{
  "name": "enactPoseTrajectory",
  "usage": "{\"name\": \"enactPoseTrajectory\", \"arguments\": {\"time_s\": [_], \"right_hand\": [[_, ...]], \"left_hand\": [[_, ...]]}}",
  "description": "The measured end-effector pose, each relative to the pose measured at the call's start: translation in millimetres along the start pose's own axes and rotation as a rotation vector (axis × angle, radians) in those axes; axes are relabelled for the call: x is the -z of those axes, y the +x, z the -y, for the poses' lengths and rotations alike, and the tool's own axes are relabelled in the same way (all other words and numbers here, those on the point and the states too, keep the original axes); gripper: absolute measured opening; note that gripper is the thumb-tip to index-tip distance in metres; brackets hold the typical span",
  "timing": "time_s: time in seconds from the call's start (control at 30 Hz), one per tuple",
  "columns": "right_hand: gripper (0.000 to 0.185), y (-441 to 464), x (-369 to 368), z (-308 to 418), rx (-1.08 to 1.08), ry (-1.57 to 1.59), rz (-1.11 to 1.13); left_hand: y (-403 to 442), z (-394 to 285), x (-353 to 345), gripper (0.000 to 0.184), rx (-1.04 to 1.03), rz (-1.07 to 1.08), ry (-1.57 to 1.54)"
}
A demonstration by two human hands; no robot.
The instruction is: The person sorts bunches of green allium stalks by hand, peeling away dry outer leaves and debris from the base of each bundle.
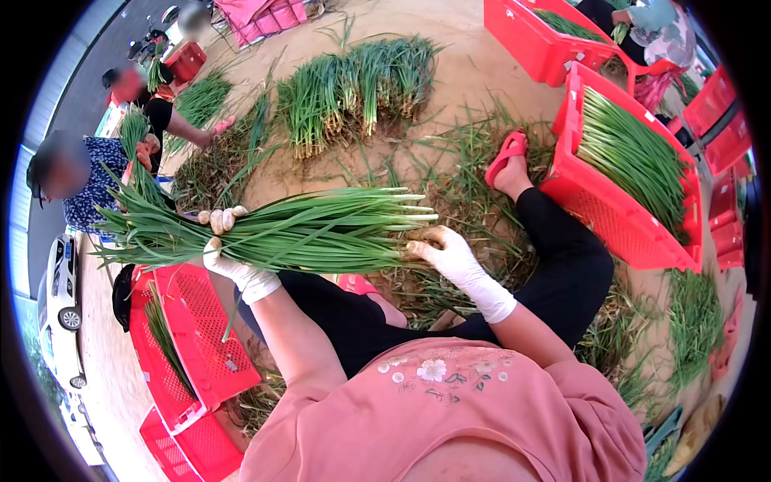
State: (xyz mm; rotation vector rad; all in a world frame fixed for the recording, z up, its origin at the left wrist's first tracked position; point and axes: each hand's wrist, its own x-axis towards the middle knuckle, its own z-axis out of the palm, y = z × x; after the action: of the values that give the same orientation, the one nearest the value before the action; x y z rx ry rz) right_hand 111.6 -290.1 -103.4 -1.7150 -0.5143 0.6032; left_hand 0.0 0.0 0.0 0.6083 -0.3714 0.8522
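Observation:
My left hand (233, 249), in a white glove with dirty fingertips, is wrapped around the leafy part of a bunch of garlic chives (321, 229). The bunch lies level across my lap, leaves to the left and pale stem ends to the right. At those stem ends is my right hand (446, 253), also gloved in white, with thumb and fingers closed on the lower edge of the bunch. Beyond my hands, a row of chive bunches (353, 92) rests on the ground. Loose leaves and trimmings (434, 185) litter the soil between my feet.
A red crate (626, 209) packed with chives stands at my right, with another red crate (546, 44) behind it. On my left are red crates (205, 337) holding a few chives. Co-workers (88, 185) handle chives at the left. A white car (64, 313) is parked beyond.

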Motion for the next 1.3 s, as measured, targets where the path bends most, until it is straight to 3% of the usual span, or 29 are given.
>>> {"name": "enactPoseTrajectory", "arguments": {"time_s": [0.03, 0.1, 0.2, 0.3, 0.37, 0.43, 0.5, 0.53, 0.63, 0.67, 0.7, 0.77, 0.83, 0.87, 0.93, 0.97, 1.0, 1.03, 1.07, 1.2, 1.3], "right_hand": [[0.037, 5, -10, 1, 0.070, -0.166, -0.040], [0.026, 11, -42, 0, 0.109, 0.018, -0.090], [0.022, 10, -41, -4, 0.066, -0.029, -0.074], [0.010, -1, -28, 17, -0.270, 0.768, -0.008], [0.009, -1, -22, 8, -0.351, 0.966, 0.031], [0.008, -2, -19, 8, -0.339, 1.072, 0.030], [0.009, 7, -18, -2, -0.196, 1.176, 0.007], [0.009, 9, -17, -2, -0.154, 1.387, 0.011], [0.011, 12, 13, -11, -0.176, 1.811, 0.313], [0.014, 9, 22, -7, -0.207, 1.818, 0.135], [0.012, 9, 37, -11, -0.153, 1.890, 0.235], [0.008, 6, 68, -13, -0.039, 1.898, 0.108], [0.007, 9, 97, -20, 0.167, 1.732, 0.043], [0.007, 6, 97, -19, 0.166, 1.731, 0.043], [0.011, -5, 83, 17, -0.067, 1.051, -0.198], [0.017, -4, 75, 18, -0.051, 0.596, 0.006], [0.026, 0, 52, 19, 0.119, 0.171, 0.032], [0.031, 2, 38, 25, 0.127, -0.297, 0.032], [0.033, 4, 22, 17, 0.166, -0.531, -0.020], [0.038, -1, 1, 16, 0.024, -0.483, 0.121], [0.038, -5, -11, 12, 0.026, -0.448, 0.096]], "left_hand": [[0, 3, -4, 0.035, 0.004, -0.003, 0.012], [6, -6, -11, 0.037, 0.026, 0.035, 0.087], [-1, 1, -8, 0.039, 0.037, 0.045, 0.117], [0, 1, -5, 0.039, 0.027, 0.042, 0.143], [1, 0, 0, 0.039, 0.005, 0.026, 0.077], [1, 3, 2, 0.039, 0.007, 0.027, 0.043], [1, 7, 2, 0.038, 0.011, 0.058, 0.060], [1, 7, 1, 0.038, 0.014, 0.047, 0.055], [0, -1, 1, 0.038, 0.000, -0.008, 0.030], [0, -2, 1, 0.038, -0.015, -0.012, 0.028], [-1, -3, 2, 0.038, -0.016, -0.012, 0.031], [-3, -5, 5, 0.037, -0.054, -0.083, 0.018], [-2, -8, 7, 0.036, -0.059, -0.086, 0.020], [-2, -9, 7, 0.036, -0.065, -0.088, 0.018], [-3, -6, 6, 0.035, -0.081, -0.094, 0.031], [-3, -4, 5, 0.035, -0.093, -0.099, 0.049], [-2, -2, 5, 0.035, -0.091, -0.097, 0.046], [-1, -1, 6, 0.035, -0.088, -0.086, 0.047], [0, 0, 6, 0.035, -0.085, -0.076, 0.050], [1, -1, 0, 0.035, -0.073, -0.030, 0.099], [-2, 1, 1, 0.035, -0.068, -0.083, 0.075]]}}
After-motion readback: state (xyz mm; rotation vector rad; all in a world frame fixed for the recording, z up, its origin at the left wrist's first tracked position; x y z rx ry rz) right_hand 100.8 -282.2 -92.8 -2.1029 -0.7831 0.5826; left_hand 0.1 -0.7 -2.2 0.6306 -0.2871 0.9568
